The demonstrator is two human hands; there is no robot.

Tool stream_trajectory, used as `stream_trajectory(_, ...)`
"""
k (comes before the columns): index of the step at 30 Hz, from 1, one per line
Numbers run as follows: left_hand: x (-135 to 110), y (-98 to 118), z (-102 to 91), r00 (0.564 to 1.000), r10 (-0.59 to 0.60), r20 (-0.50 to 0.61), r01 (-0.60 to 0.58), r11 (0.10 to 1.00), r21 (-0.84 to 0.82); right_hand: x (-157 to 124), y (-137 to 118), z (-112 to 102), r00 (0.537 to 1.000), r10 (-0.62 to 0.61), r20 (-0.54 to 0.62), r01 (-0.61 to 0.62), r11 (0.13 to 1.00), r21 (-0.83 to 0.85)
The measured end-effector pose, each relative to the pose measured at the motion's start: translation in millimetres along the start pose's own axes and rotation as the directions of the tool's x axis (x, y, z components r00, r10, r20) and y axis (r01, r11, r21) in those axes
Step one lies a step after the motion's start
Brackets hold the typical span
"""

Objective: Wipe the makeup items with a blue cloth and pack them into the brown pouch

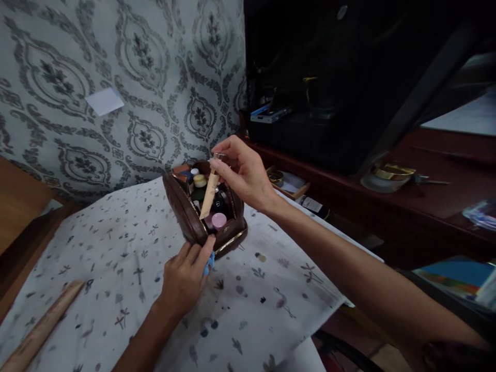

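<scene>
A brown zippered cosmetic bag [179, 214] stands unzipped on the patterned cloth, filled with small jars and bottles. Between the thumb and fingertips of my right hand [250, 173] is a slim beige tube [210, 197], held by its clear upper end and slanting down over the bag's opening. My left hand [184, 276] grips the bag's near edge, its index finger on the rim. A bit of blue material [209, 263] shows beside that hand; its kind is unclear. Inside the bag are a pink-lidded jar [219, 221] and a yellow-lidded jar [200, 180].
White printed cloth [127, 305] covers the surface. A wooden strip [46, 325] lies at the left. To the right, a dark red shelf [426, 170] carries a gold-rimmed round container [389, 175]. Beneath the big black screen [310, 103], a small drawer [300, 190] is partly pulled out.
</scene>
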State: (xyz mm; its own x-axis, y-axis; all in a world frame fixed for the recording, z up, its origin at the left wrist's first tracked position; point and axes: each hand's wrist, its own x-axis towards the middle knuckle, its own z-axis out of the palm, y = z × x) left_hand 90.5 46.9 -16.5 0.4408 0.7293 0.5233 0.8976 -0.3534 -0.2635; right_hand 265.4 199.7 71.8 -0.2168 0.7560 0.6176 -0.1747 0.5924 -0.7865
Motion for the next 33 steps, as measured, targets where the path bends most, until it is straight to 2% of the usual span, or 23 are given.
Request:
stream_trajectory(3, 0, 1, -0.2, 1.0, -0.014, 0.015, 0.013, 1.0, 0.003, 3, 3, 0, 0.993, -0.103, 0.062, 0.107, 0.991, -0.079)
stream_trajectory(5, 0, 1, -0.2, 1.0, -0.016, 0.019, 0.016, 1.0, 0.009, 3, 7, 2, 0.979, -0.122, 0.164, 0.143, 0.983, -0.118)
stream_trajectory(8, -1, 2, 0.2, 0.999, -0.027, 0.027, 0.027, 1.0, 0.01, 0, 12, 8, 0.932, -0.1, 0.348, 0.182, 0.96, -0.213)
stream_trajectory(11, -1, 2, 0.8, 0.999, -0.028, 0.03, 0.028, 1.0, -0.004, -4, 17, 17, 0.899, -0.023, 0.437, 0.206, 0.903, -0.377)
stream_trajectory(16, -2, 1, 2.6, 0.999, -0.019, 0.04, 0.02, 1.0, -0.012, -5, 17, 26, 0.871, 0.06, 0.488, 0.252, 0.798, -0.547)
stream_trajectory(21, -5, 1, 6.3, 0.997, -0.039, 0.063, 0.04, 0.999, -0.013, -6, 19, 31, 0.834, 0.096, 0.543, 0.236, 0.828, -0.508)
stream_trajectory(28, -5, 1, 7.7, 0.998, -0.043, 0.051, 0.044, 0.999, -0.018, -11, 26, 40, 0.863, 0.197, 0.466, 0.138, 0.794, -0.592)
stream_trajectory(30, -5, 0, 6.8, 0.999, -0.032, 0.036, 0.033, 0.999, -0.036, -10, 27, 42, 0.858, 0.207, 0.47, 0.152, 0.772, -0.617)
stream_trajectory(33, -5, 0, 6.1, 1.0, -0.022, 0.015, 0.022, 0.999, -0.047, -8, 29, 44, 0.827, 0.187, 0.53, 0.205, 0.778, -0.594)
